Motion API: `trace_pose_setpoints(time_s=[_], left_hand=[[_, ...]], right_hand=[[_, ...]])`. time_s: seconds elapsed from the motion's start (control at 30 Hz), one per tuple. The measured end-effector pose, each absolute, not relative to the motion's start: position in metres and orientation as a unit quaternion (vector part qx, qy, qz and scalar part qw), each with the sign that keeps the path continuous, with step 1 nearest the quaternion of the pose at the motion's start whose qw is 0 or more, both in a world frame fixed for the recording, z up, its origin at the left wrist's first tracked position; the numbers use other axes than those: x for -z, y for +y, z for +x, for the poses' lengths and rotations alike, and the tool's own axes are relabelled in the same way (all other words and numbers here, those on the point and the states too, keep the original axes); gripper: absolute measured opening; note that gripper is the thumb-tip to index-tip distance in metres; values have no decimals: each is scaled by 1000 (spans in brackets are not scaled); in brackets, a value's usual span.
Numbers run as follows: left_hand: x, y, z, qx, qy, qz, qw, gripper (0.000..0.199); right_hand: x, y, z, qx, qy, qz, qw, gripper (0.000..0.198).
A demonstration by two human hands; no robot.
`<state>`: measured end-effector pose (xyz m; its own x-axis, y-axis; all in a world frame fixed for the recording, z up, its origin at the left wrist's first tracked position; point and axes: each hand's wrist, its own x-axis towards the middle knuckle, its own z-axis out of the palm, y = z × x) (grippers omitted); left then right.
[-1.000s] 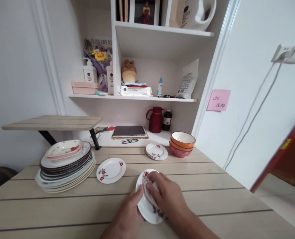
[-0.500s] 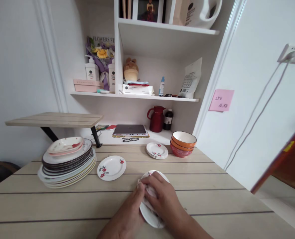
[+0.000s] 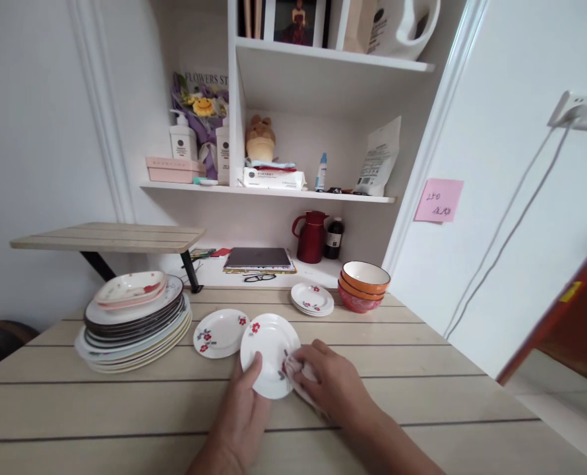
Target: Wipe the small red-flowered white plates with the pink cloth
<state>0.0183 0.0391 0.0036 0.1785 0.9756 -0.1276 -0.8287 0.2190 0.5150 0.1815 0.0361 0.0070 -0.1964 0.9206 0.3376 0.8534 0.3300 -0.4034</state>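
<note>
A small white plate with red flowers [image 3: 272,346] is tilted up off the table, facing me. My left hand [image 3: 248,396] grips its lower left edge, thumb on the front and fingers behind. At the plate's right edge, my right hand [image 3: 330,379] is closed around a pale crumpled cloth [image 3: 303,379], pressing it to the rim near a flower. Just behind to the left lies another flowered plate [image 3: 219,334], partly overlapped in view by the held one.
A tall stack of plates [image 3: 140,336] with a pink-edged dish on top stands at left, near a raised wooden shelf [image 3: 110,236]. Small stacked plates [image 3: 312,299] and orange bowls [image 3: 365,284] sit at the back right. Behind them are a red jug [image 3: 312,237] and a laptop [image 3: 258,256].
The plate, earlier low under both hands, is now raised and tilted toward me, farther left. My left hand has moved to its lower left edge; the cloth is at its right rim.
</note>
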Motion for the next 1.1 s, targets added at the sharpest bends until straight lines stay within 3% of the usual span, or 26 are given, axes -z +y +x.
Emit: trace_pose_setpoints(time_s=[0.27, 0.53, 0.8, 0.97, 1.1], left_hand=[[-5, 37, 15, -520, 237, 145, 807, 57], [3, 34, 26, -480, 210, 174, 834, 55], [4, 21, 35, -428, 161, 228, 860, 38], [9, 27, 35, -425, 99, 226, 871, 56], [15, 31, 34, -436, 98, 221, 867, 61]], right_hand=[[-14, 18, 158, -109, -832, -487, 244, 27], [-17, 41, 196, -38, -715, -620, 322, 20], [-14, 36, 174, -45, -741, -547, 387, 26], [-15, 28, 160, -130, -784, -454, 402, 21], [-16, 29, 162, -92, -800, -461, 372, 29]])
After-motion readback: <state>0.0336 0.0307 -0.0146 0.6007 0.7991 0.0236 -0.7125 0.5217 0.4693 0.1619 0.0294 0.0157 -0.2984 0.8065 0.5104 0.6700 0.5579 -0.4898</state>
